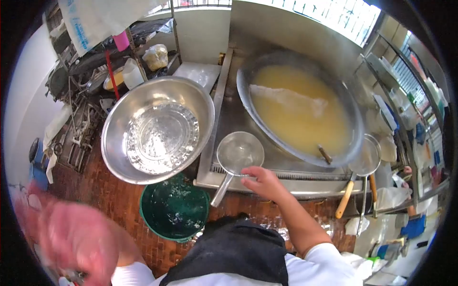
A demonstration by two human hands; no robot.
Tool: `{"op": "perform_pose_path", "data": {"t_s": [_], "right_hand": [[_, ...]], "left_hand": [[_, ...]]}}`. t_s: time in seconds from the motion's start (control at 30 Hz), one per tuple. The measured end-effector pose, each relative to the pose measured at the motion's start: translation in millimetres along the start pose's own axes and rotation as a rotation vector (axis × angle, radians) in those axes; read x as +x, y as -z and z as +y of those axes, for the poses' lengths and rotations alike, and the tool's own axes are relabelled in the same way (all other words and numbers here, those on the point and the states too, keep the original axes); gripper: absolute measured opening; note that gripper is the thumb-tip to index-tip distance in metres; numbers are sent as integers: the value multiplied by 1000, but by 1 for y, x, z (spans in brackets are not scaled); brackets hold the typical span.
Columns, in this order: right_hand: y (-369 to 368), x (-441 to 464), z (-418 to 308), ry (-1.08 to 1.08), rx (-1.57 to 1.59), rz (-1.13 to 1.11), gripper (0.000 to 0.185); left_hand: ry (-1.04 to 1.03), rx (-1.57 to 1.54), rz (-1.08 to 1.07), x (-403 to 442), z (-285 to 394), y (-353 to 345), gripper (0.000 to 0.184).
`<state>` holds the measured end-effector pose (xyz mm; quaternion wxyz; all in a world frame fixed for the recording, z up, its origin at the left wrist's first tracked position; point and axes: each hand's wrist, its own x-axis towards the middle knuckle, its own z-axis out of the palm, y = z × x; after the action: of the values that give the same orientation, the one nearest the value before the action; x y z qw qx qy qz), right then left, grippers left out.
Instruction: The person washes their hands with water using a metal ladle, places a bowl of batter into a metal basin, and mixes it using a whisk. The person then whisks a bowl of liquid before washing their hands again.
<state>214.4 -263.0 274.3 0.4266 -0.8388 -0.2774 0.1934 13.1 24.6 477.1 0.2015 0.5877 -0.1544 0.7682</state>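
Note:
A metal pan with a long handle point(240, 153) rests on the front left of the steel stove top. My right hand point(261, 182) is at its rim, thumb and fingers close together at the edge. Blurred by motion, my left hand point(78, 238) is raised at the lower left, away from the objects; its fingers are smeared. Behind the pan, a huge wok point(242, 90) holds cloudy yellow liquid point(300, 128) with a whitish strip in it. To the left stands a large steel basin point(112, 143), shiny inside.
A green tub point(157, 209) stands on the brick-patterned floor below the basin. Strainers with wooden handles point(344, 200) lie at the stove's right corner. Cluttered racks point(405, 119) line the right side, and a shelf with bags and containers stands at the back left.

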Motion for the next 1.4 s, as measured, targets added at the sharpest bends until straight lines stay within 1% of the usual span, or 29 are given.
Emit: {"op": "perform_pose_path", "data": {"t_s": [0.03,0.07,0.1,0.13,0.17,0.2,0.23,0.33,0.47,0.5,0.7,0.83,0.93,1.03,1.13,1.33,1.4], "right_hand": [[-4,-1,0,3,-17,-19,39],[-9,-3,0,-4,-23,-43,39],[-13,-5,0,-11,-30,-66,39],[-16,-7,0,-17,-35,-86,39],[-19,-9,0,-5,-54,-93,38],[-20,-11,0,6,-73,-94,38],[-21,-13,0,13,-93,-93,38],[-20,-21,5,-7,-174,-92,38],[-14,-32,3,-59,-96,-62,39],[-13,-33,2,-106,-82,-84,38],[-16,-33,7,-117,-77,-103,39],[-16,-33,5,-70,-103,-65,38],[-18,-32,3,-98,-133,-81,38],[-18,-32,0,-114,-67,-92,38],[-22,-31,2,-61,-45,-70,37],[-22,-30,1,-82,-86,-93,38],[-23,-28,0,-41,-81,-94,38]], "left_hand": [[-177,-1,44,21,12,-8,61],[-354,-5,90,37,24,-21,63],[-531,0,137,53,35,-34,73],[-668,-26,36,61,41,-44,73],[-733,-78,-139,60,42,-49,73],[-759,-129,-299,58,43,-53,72],[-779,-177,-412,54,42,-60,72],[-776,-256,-575,40,41,-73,71],[-758,-313,-644,27,38,-87,70],[-757,-321,-647,26,37,-89,70],[-742,-341,-686,20,33,-89,68],[-733,-340,-704,19,32,-85,67],[-725,-346,-706,16,29,-86,66],[-713,-363,-696,12,28,-87,66],[-711,-366,-700,13,28,-86,65],[-706,-384,-677,10,24,-86,63],[-709,-379,-689,12,24,-84,63]]}}
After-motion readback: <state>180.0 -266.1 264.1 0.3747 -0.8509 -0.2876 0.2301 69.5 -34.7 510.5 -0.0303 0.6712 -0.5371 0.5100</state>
